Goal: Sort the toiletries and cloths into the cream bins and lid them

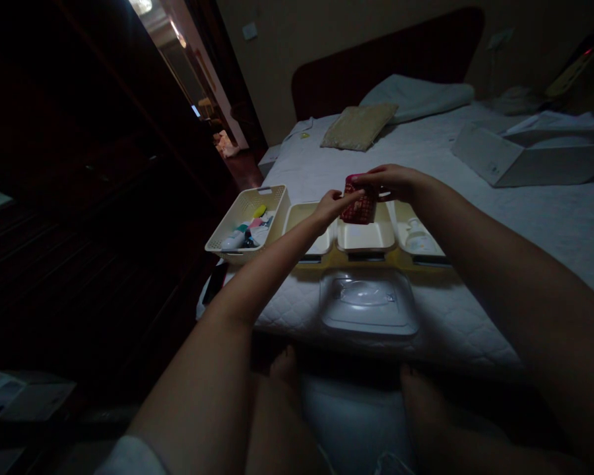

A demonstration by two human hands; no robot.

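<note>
- Gripped by right hand (395, 181) and left hand (330, 206), a red patterned container (359, 208) is held above the middle bin (367, 249), seemingly steadied from both sides.
- Translucent lid (369, 310) laid on the bed (277, 315), presumably for access.

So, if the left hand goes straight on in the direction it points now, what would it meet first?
Most likely the red patterned container, held in the right hand; the fingers of the left hand overlap it in this view, so they may be touching it.

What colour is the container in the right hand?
The container is dark red with small pale markings, shown in the head view.
</note>
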